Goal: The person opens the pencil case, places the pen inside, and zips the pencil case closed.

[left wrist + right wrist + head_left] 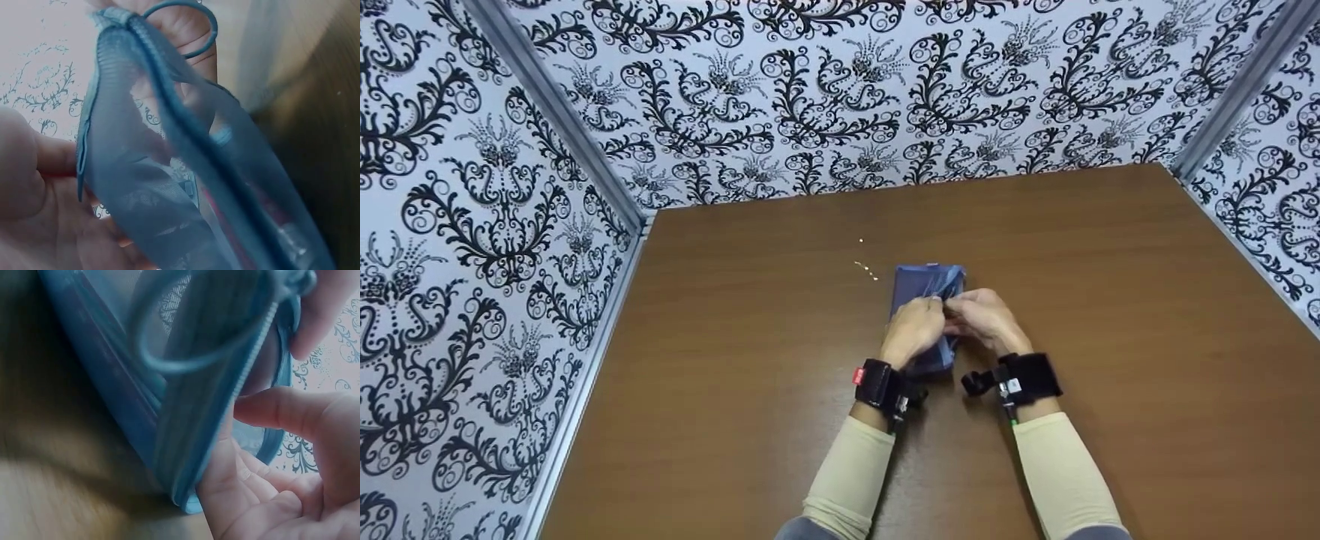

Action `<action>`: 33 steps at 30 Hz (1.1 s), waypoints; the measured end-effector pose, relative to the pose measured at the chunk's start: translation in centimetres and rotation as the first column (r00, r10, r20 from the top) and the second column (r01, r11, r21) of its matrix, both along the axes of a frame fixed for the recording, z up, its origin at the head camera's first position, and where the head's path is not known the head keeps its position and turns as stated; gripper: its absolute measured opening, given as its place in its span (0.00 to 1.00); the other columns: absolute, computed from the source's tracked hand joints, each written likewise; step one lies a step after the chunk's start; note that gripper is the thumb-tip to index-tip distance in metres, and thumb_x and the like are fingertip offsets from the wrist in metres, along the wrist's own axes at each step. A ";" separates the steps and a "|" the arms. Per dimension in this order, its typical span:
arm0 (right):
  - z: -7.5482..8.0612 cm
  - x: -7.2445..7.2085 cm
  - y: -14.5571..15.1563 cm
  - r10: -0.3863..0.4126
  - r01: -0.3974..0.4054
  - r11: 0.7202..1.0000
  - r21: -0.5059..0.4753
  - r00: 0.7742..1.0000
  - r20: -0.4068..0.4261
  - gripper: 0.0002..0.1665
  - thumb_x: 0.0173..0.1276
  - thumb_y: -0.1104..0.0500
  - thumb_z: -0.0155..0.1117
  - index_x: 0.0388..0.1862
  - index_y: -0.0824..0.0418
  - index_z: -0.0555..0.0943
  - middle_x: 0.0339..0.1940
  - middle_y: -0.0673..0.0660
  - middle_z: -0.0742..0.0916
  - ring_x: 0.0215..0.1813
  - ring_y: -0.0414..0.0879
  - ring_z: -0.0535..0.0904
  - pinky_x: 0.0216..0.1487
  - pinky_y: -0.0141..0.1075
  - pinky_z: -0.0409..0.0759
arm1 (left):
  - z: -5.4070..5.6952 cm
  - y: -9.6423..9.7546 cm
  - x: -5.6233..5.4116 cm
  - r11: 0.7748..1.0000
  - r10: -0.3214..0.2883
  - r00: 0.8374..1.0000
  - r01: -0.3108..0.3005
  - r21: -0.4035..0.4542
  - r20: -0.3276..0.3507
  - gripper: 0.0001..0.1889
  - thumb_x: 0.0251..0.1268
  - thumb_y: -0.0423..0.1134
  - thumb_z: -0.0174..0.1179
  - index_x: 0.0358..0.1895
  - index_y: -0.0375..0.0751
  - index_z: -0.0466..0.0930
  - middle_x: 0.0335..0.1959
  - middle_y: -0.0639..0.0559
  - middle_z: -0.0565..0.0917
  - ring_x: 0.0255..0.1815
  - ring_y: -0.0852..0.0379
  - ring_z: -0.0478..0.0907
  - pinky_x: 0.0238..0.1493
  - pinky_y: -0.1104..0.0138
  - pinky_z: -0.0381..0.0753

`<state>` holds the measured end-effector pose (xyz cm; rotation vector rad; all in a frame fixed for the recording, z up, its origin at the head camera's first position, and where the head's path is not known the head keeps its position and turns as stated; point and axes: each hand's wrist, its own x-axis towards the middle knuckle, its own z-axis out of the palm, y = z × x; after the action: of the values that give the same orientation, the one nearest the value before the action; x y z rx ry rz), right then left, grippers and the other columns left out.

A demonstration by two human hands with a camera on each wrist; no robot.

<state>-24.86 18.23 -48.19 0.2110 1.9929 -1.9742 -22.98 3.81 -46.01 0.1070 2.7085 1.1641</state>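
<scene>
A blue see-through mesh zipper pouch [913, 283] lies lengthwise on the table, between both hands. My left hand [915, 328] holds its left side, the thumb against the fabric edge in the left wrist view. With thumb and fingers, my right hand [988, 316] pinches the pouch's zippered edge [247, 377], where the zipper teeth show. A blue cord loop [147, 354] hangs at one end of the zipper. Through the mesh something reddish [225, 228] shows, too blurred to tell what it is. In the head view the fingertips are partly hidden.
The brown wooden table [735, 315] runs back to a patterned wall [810, 97], with another patterned wall [495, 225] along the left. Small bright specks [867, 268] show on the tabletop, left of the pouch. Each wrist wears a black strap [1035, 376] with a camera.
</scene>
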 end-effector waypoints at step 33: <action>2.3 0.9 7.9 0.430 -0.073 0.716 0.694 0.829 -0.357 0.14 0.71 0.61 0.62 0.53 0.63 0.84 0.44 0.62 0.87 0.43 0.51 0.82 0.43 0.37 0.78 | 0.5 -3.4 -0.4 0.886 -0.393 0.913 0.344 0.312 0.109 0.26 0.78 0.49 0.42 0.43 0.29 0.84 0.26 0.55 0.77 0.26 0.62 0.73 0.31 0.69 0.73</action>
<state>-23.94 26.12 -45.87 -0.4690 2.8100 -1.1287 -23.34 0.37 -45.50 0.5186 2.2238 1.3609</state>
